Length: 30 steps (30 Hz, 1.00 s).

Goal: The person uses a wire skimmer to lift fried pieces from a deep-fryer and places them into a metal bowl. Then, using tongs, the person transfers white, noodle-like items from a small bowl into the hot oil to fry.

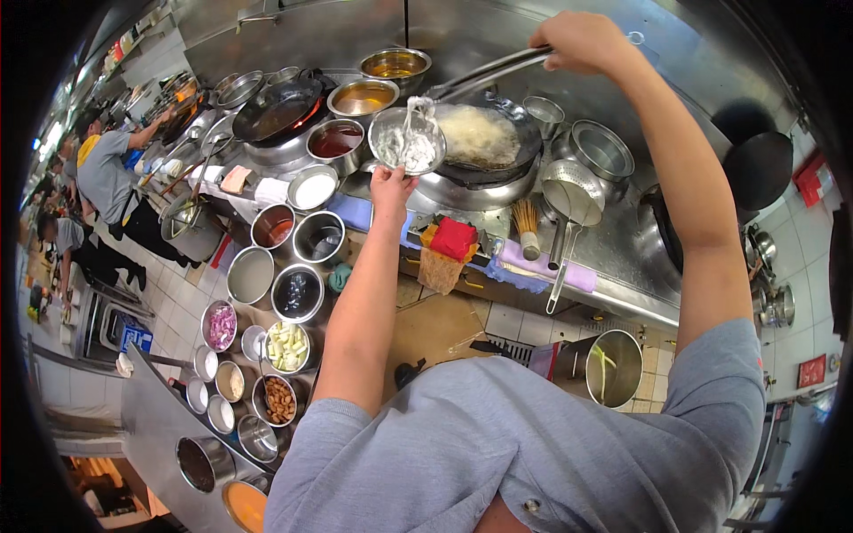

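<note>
My left hand (392, 190) grips the lower edge of a small round bowl (382, 126) and holds it up beside the wok. Inside the bowl lies a wet white coating, like batter or starch (420, 154). My right hand (583, 43) is raised at the upper right, closed around the handle end of long metal tongs (496, 70). At the tongs' far end, over the bowl, hangs a white-coated strand or piece (421, 106); what is under the coating cannot be told. Just right of the bowl, pale foaming oil (476, 133) fills much of a dark wok (530, 136) on the range.
Metal bowls of amber liquid (364, 98) and dark red liquid (335, 140) stand left of the wok. A perforated strainer (572, 183) and a bamboo brush (525, 220) lie on the right. Flames glow under another wok (276, 110). A co-worker (110, 156) stands farther left.
</note>
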Each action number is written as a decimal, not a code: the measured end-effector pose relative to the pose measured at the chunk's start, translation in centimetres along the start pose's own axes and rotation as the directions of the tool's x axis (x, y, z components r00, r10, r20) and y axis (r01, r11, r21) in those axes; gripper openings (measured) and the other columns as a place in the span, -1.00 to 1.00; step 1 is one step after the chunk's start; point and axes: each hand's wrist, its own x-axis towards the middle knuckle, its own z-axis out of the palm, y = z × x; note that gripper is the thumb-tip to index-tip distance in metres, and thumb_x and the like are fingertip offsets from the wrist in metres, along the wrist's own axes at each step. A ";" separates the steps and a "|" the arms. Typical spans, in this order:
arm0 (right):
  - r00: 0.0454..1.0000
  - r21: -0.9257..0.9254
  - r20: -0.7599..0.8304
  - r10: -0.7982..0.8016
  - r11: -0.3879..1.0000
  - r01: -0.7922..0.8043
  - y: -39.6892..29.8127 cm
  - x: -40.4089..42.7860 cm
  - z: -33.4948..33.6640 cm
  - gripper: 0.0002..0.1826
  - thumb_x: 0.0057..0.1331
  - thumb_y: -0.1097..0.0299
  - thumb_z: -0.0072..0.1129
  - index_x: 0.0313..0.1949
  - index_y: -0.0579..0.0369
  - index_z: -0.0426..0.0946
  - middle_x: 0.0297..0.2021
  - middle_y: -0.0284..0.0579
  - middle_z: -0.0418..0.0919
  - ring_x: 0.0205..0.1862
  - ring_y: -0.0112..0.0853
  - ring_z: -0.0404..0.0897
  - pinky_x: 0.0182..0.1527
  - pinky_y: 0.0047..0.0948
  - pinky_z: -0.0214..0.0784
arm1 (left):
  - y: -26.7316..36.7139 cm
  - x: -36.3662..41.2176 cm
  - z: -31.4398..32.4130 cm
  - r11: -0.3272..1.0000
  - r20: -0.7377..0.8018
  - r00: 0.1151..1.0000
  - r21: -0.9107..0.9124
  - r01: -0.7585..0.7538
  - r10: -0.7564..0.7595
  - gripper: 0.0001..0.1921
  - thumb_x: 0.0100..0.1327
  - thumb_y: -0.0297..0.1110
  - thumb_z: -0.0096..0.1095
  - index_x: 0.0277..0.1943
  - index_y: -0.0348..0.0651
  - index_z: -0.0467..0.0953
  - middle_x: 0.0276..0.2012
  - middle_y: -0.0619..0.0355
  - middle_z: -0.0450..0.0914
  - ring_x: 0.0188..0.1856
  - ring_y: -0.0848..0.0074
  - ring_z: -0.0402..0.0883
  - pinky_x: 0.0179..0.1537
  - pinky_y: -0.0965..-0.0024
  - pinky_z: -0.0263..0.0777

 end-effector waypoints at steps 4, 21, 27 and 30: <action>0.997 -0.045 0.018 0.075 0.996 -0.074 1.9 -1.7 -3.4 -0.66 0.08 0.18 0.21 -0.18 0.05 0.61 -0.24 -0.06 0.64 -0.16 -0.16 0.59 -0.11 -0.21 0.40 | 0.0 0.8 -0.3 0.996 -0.044 0.997 -0.067 0.065 -0.068 -0.81 0.26 -0.53 0.10 -0.22 -0.11 0.22 -0.17 0.03 0.45 -0.21 0.19 0.56 -0.18 0.26 0.56; 0.945 0.133 -0.192 0.264 0.961 -0.242 12.2 -5.0 -5.3 -0.59 0.13 0.24 0.23 -0.02 0.09 0.56 -0.13 -0.03 0.62 -0.07 -0.15 0.57 0.01 -0.25 0.37 | 0.2 4.3 2.2 0.994 -0.133 0.985 -0.023 0.110 -0.112 -0.83 0.25 -0.48 0.07 -0.26 -0.10 0.20 -0.29 0.06 0.47 -0.40 0.27 0.60 -0.45 0.40 0.52; 0.987 0.215 -0.007 0.159 0.965 -0.154 17.3 2.1 7.7 -0.58 0.08 0.29 0.30 -0.03 0.06 0.56 -0.13 -0.01 0.61 -0.17 -0.21 0.61 -0.15 -0.29 0.46 | 4.0 2.0 1.1 0.994 -0.165 0.983 0.058 0.095 -0.084 -0.89 0.26 -0.45 0.06 -0.22 -0.13 0.28 -0.27 0.09 0.49 -0.40 0.34 0.61 -0.45 0.40 0.51; 0.900 0.250 0.366 0.236 0.907 -0.339 13.2 5.4 12.5 -0.57 0.05 0.26 0.31 -0.03 -0.03 0.58 -0.17 -0.04 0.64 -0.19 -0.21 0.63 -0.17 -0.21 0.48 | 4.9 0.9 0.8 0.994 -0.111 0.989 0.015 0.104 -0.101 -0.88 0.25 -0.44 0.08 -0.20 -0.13 0.31 -0.26 0.10 0.49 -0.39 0.31 0.61 -0.40 0.36 0.53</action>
